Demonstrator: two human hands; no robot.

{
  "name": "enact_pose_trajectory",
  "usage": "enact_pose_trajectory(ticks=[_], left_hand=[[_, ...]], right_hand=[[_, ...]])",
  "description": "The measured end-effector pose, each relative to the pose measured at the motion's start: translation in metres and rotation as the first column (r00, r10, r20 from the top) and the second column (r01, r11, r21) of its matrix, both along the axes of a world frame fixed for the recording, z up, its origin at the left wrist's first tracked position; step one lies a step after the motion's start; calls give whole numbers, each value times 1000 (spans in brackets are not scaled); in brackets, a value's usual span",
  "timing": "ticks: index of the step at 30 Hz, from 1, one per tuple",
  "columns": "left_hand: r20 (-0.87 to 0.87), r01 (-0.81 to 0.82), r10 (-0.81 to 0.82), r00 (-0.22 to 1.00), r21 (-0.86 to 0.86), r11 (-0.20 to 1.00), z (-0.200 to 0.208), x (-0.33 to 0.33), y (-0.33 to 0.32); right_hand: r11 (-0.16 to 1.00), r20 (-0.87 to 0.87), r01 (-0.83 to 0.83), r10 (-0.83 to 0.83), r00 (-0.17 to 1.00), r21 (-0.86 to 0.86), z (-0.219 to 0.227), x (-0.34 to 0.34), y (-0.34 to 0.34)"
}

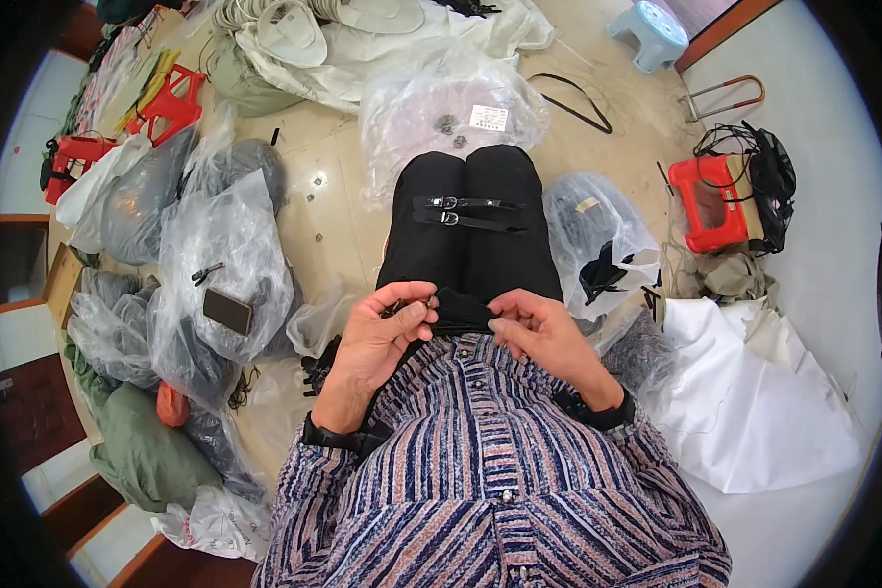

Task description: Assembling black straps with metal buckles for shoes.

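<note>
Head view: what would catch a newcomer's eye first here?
Both hands meet at the centre: the left hand pinches a small dark piece, and the right hand holds a black strap on the lap. Two buckled straps lie across the knees, clear plastic bags crowd the left floor, and a red stool stands right.
</note>
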State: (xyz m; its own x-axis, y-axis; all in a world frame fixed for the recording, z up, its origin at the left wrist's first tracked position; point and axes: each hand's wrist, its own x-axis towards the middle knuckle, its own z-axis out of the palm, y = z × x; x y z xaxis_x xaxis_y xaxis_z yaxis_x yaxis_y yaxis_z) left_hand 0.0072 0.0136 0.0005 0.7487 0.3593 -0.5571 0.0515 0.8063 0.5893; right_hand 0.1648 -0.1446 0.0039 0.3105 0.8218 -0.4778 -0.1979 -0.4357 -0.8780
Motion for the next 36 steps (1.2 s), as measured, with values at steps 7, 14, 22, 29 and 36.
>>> enact_pose_trajectory(ticks=[7,14,22,29,36], left_hand=[[0,-54,54,999,11,998,2,0,-1],[54,-48,44,998,92,995,4,-3,-2],[74,40,-45,996,76,996,4,0,-6],[27,68,-73,997,168,983,7,3,-10],[-38,183,-181,983,333,925,19,7,-17]], right_hand=[[965,823,-158,-85,562,208,4,-7,2],[957,879,-185,-118,463,226,9,-10,4],[951,764,-114,-156,627,288,14,-12,6],[957,614,-58,-136,777,285,14,-13,5],[957,541,-65,-103,834,281,21,-19,9]])
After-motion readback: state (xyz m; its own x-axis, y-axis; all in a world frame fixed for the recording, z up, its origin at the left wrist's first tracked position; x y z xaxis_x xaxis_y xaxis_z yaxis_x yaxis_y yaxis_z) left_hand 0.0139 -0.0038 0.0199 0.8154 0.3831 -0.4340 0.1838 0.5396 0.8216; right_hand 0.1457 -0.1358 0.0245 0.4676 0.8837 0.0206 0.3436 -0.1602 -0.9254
